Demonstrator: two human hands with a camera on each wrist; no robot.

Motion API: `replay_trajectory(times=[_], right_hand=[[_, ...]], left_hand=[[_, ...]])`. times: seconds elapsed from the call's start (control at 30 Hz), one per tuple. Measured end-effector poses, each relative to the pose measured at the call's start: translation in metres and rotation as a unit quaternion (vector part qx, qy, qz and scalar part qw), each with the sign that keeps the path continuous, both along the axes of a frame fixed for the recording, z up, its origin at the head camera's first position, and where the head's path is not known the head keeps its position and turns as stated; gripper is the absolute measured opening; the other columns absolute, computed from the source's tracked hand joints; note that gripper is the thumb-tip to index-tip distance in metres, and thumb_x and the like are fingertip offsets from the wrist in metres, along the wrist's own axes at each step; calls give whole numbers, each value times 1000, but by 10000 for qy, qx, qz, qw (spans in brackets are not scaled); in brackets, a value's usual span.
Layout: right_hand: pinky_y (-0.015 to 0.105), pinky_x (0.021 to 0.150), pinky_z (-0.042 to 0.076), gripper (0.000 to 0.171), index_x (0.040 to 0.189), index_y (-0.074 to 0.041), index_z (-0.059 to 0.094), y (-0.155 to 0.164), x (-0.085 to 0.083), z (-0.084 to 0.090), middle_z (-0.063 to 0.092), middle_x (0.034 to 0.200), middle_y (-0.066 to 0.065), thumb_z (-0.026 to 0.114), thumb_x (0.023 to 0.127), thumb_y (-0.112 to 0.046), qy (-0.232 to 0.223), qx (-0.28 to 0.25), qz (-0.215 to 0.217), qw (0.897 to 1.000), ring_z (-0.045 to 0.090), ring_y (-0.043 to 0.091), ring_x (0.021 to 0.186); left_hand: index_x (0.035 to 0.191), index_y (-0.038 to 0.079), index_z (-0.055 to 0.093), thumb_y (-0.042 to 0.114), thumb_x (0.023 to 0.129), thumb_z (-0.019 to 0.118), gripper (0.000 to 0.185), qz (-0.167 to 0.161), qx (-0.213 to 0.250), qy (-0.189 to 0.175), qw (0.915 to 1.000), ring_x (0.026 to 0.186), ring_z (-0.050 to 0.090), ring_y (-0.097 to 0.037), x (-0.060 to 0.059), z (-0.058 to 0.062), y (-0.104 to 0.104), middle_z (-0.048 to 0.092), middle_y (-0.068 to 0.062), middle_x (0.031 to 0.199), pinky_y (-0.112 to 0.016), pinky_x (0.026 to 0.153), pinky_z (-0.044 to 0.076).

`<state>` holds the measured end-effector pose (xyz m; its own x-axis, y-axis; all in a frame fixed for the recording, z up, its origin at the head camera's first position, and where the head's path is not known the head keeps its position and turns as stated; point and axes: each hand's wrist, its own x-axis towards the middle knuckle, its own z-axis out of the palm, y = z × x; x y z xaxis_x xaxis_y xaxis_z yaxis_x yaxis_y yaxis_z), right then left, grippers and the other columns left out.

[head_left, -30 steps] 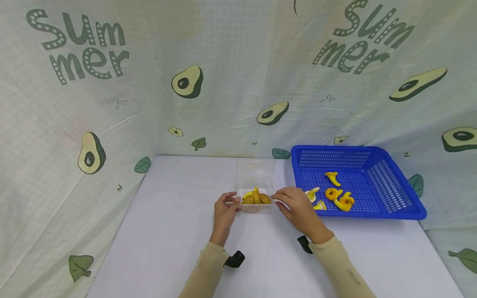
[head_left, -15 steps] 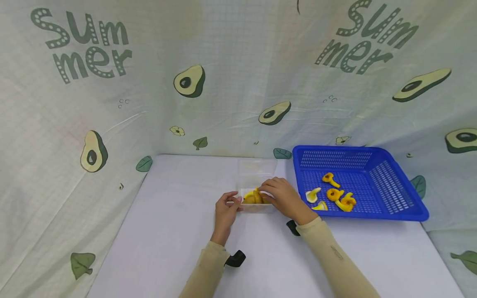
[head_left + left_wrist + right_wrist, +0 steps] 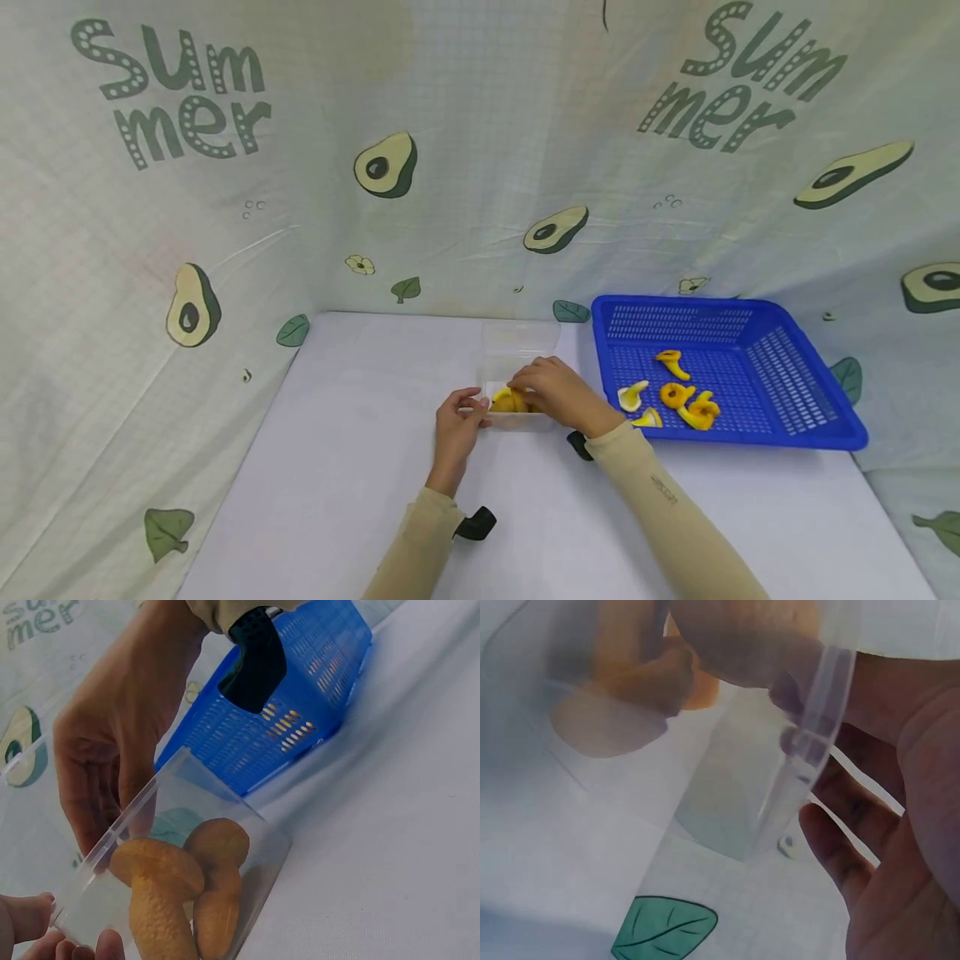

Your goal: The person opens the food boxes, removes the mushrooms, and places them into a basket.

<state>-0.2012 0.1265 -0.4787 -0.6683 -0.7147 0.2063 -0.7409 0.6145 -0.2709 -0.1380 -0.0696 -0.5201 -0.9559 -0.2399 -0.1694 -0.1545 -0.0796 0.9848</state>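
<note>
Since a second ago, the right hand (image 3: pixel 557 393) has left the table by the basket (image 3: pixel 795 400) and come over the box (image 3: pixel 517 414), fingers curled down over its rim onto the mushrooms (image 3: pixel 510 402) inside (whether they pinch one, I cannot tell). The left hand (image 3: pixel 459 421) holds the box's left end, fingertips on its wall. Mid-table, the box stands just left of the basket, where more mushrooms (image 3: pixel 678 400) lie.

The white worktop (image 3: pixel 352 467) bears a clear plastic box (image 3: pixel 517 417) mid-surface and a blue basket (image 3: pixel 787 367) at its far right corner.
</note>
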Motion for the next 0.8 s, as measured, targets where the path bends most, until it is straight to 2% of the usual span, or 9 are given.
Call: replay_trajectory(times=[0.2, 0.43, 0.63, 0.8], right_hand=[[46, 101, 56, 23, 116, -7, 81, -1, -2, 4, 78, 113, 4, 81, 93, -7, -102, 122, 181, 9997, 68, 26, 108], [46, 101, 57, 25, 121, -4, 79, -1, -5, 3, 78, 117, 6, 75, 97, -4, -349, 187, 422, 9983, 68, 28, 111], [48, 103, 56, 28, 124, -3, 77, 0, -6, 1, 76, 120, 8, 75, 96, 0, -409, 227, 462, 9978, 66, 30, 113], [48, 105, 55, 26, 123, -3, 76, 1, -5, 2, 76, 121, 9, 73, 97, 1, -718, 127, 393, 9966, 66, 31, 115]], left_hand=[[122, -15, 64, -6, 99, 67, 25, -86, 17, 60, 9999, 78, 59, -22, 16, 35, 0, 59, -12, 95, -39, 78, 67], [122, -14, 65, -5, 98, 68, 25, -41, -52, 62, 10000, 77, 60, -21, 17, 35, 1, 59, -12, 94, -36, 76, 67], [121, -14, 65, -5, 98, 68, 25, -21, -16, 105, 9999, 76, 59, -21, 16, 35, 1, 59, -11, 93, -32, 73, 67], [121, -14, 65, -5, 98, 68, 25, 22, -24, 63, 10000, 75, 59, -20, 16, 34, 2, 59, -12, 93, -29, 71, 66]])
